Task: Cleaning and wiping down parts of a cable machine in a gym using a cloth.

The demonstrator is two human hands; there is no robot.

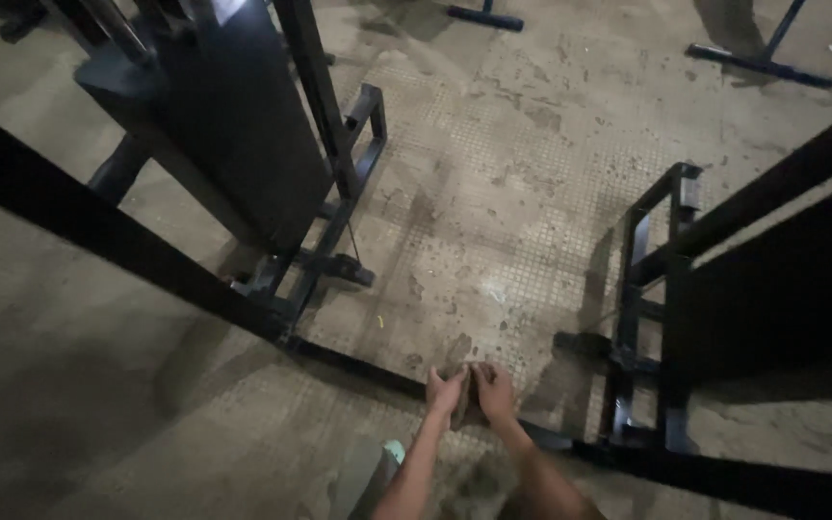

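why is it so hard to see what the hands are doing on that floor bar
In the head view the light is dim and uneven: the tiled floor at centre is lit, while the left side falls into shadow. The left hand and right hand are small and soft with blur, pressed together over the black floor bar. The dark frames show almost no detail.
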